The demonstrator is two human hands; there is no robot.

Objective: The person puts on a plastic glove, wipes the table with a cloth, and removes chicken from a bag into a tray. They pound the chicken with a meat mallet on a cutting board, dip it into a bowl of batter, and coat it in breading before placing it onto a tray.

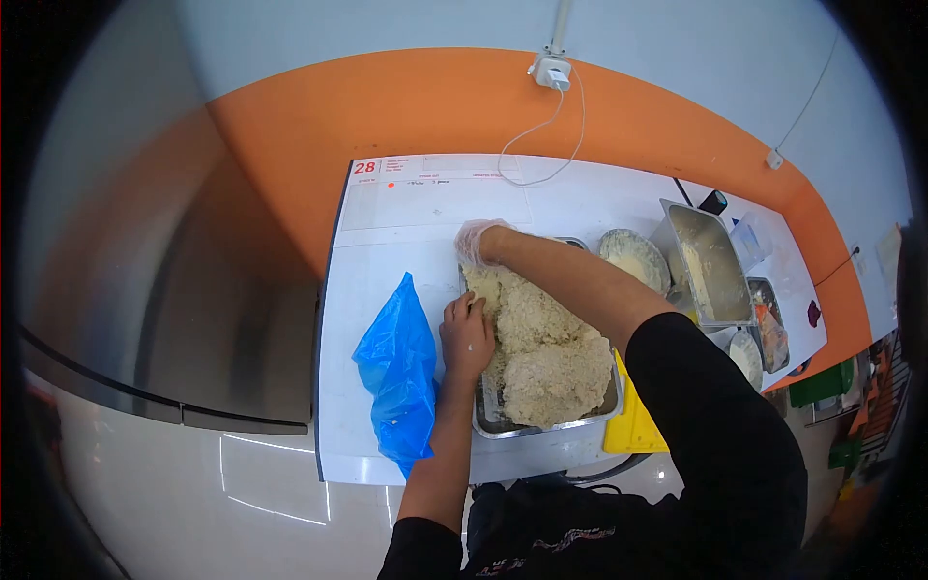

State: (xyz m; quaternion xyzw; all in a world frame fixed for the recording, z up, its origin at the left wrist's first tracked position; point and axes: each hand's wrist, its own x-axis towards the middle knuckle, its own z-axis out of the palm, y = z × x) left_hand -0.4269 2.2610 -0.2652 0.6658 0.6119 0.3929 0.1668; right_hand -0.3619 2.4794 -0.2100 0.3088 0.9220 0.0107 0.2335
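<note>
A metal tray [498, 428] on the white table holds large crumb-coated pieces [556, 382]. My left hand [468, 336], bare, lies at the tray's left side with its fingertips on the coated food; its fingers are bent, and whether they grip anything is hidden. My right hand [478, 243], in a clear plastic glove, reaches across to the tray's far left corner. Its fingers are hidden by the crumpled glove and the wrist. Left of the tray, beside my left forearm, lies a blue plastic bag [398, 372].
Right of the tray stand a round bowl [633, 259] with pale powder, a deep metal container [710, 266] and a smaller tray [770, 329] with a plastic bag. A yellow board [633, 425] lies near the front edge. A white cable [583, 126] hangs behind.
</note>
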